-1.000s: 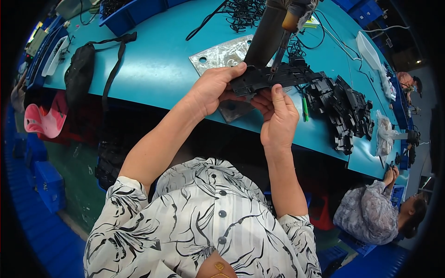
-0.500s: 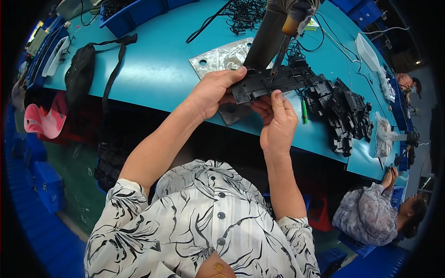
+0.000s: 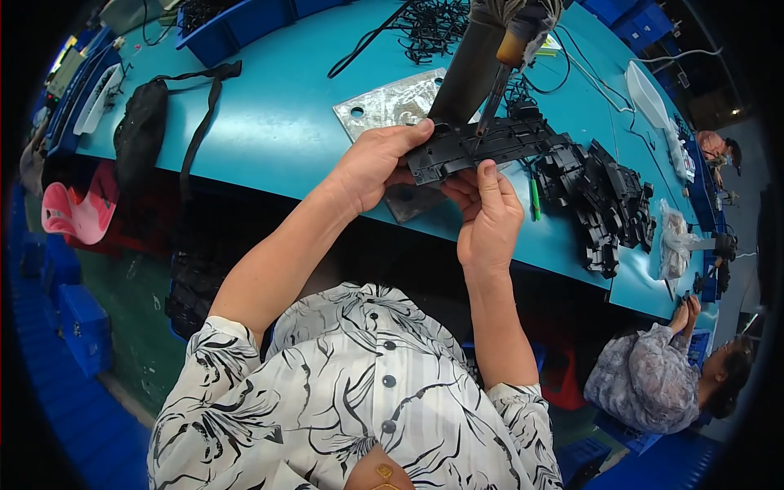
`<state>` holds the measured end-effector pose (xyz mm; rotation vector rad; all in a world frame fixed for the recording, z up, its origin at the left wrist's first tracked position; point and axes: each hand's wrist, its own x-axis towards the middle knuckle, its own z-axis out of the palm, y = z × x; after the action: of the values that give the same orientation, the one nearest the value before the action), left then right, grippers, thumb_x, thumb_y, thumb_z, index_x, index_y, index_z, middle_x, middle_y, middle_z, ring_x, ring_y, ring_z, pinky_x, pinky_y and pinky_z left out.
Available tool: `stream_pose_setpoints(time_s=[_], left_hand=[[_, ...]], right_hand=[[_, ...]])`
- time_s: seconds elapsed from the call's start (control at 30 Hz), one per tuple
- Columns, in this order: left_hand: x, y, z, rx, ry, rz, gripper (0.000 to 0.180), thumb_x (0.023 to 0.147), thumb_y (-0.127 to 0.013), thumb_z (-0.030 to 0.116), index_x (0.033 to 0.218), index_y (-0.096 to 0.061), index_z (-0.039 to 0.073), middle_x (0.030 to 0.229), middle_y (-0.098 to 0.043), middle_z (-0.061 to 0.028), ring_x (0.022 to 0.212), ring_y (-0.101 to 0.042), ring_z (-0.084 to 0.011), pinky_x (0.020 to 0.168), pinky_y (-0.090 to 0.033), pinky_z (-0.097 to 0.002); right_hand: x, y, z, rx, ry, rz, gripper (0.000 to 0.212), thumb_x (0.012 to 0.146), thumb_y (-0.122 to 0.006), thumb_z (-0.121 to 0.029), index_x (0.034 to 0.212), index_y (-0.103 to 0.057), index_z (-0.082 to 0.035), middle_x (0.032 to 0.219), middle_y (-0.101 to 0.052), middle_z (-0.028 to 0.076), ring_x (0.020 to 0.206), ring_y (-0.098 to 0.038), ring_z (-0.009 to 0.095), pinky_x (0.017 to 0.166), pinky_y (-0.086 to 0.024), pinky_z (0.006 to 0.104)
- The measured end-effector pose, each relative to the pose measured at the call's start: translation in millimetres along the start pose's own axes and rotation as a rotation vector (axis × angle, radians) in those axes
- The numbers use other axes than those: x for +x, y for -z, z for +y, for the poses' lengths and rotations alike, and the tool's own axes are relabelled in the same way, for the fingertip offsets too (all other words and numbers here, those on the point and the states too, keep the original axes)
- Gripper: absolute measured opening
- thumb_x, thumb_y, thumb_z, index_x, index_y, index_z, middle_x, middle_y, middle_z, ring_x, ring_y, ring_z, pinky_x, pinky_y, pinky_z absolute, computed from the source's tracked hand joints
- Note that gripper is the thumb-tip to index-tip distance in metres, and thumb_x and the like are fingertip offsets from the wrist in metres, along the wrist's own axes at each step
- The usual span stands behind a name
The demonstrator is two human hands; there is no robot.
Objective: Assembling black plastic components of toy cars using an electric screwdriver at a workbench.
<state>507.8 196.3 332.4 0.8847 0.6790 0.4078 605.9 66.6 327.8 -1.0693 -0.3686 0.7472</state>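
Presently: one black plastic part (image 3: pixel 457 153)

Left hand (image 3: pixel 373 166): forearm slanting from lower left, fingers clasping its left end; right hand (image 3: pixel 492 219): near upright, fingers pinching its near edge. Part raised above the bench (image 3: pixel 269 131), at one pointed tool (image 3: pixel 512 49); one metal plate (image 3: pixel 388 102); one green stick (image 3: pixel 535 200)

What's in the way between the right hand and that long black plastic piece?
Nothing visible: the right hand holds the black plastic piece at its near edge, the left hand its left end. A metal-tipped tool points down at the piece, not between them.
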Motion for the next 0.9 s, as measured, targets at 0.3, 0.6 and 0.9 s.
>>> stream_pose_setpoints(time_s=[0.3,0.6,0.9], left_hand=[[0.2,-0.3,1.4,-0.003,0.007,0.002,0.036,0.092,-0.061,0.034,0.102,-0.064,0.0,0.091,-0.066,-0.0077,0.079,-0.065,-0.014,0.074,-0.057,-0.0302],[-1.3,-3.2,2.3,-0.001,0.009,0.019,0.035,0.092,-0.06,0.033,0.101,-0.064,0.0,0.092,-0.065,-0.0082,0.08,-0.065,-0.0143,0.075,-0.057,-0.031],[0.1,-3.2,3.1,0.004,0.03,0.033,0.034,0.092,-0.06,0.034,0.104,-0.065,0.003,0.093,-0.066,-0.0072,0.08,-0.065,-0.0146,0.075,-0.057,-0.0315]], right_hand=[[1.6,-0.6,1.0,0.001,0.0,-0.005,0.027,0.095,-0.057,-0.026,0.097,-0.059,0.0,0.087,-0.066,0.011,0.077,-0.066,0.019,0.074,-0.055,0.0334],[0.9,-0.2,0.8,0.003,-0.006,0.0,0.027,0.095,-0.057,-0.027,0.097,-0.059,0.0,0.087,-0.066,0.01,0.077,-0.066,0.019,0.073,-0.055,0.0331],[2.5,-1.4,0.3,0.001,-0.014,0.01,0.027,0.095,-0.057,-0.027,0.097,-0.059,0.0,0.086,-0.066,0.011,0.077,-0.066,0.019,0.073,-0.055,0.0329]])
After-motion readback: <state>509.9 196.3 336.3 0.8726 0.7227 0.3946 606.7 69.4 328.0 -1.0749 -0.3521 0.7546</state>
